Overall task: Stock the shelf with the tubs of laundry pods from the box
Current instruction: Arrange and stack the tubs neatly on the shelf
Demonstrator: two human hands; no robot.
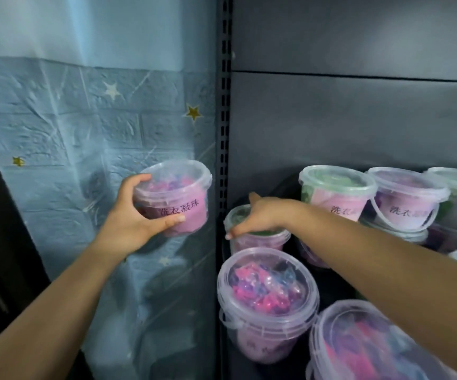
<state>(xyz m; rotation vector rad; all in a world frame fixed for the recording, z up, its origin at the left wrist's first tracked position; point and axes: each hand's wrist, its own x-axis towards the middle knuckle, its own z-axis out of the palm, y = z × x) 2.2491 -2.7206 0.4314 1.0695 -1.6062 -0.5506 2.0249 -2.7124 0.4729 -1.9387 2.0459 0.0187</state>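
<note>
Tub (179,192) of clear round plastic sits gripped by left hand (137,219).

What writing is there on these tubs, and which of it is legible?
"洗衣凝珠": label of the pink tub in the left hand.
"洗衣", rest blurred: upper green-lidded tub at the back.
"洗衣", rest blurred: purple tub to its right.
Front tub: label too blurred to read.

held tub (174,197) left of shelf (359,133)
</note>
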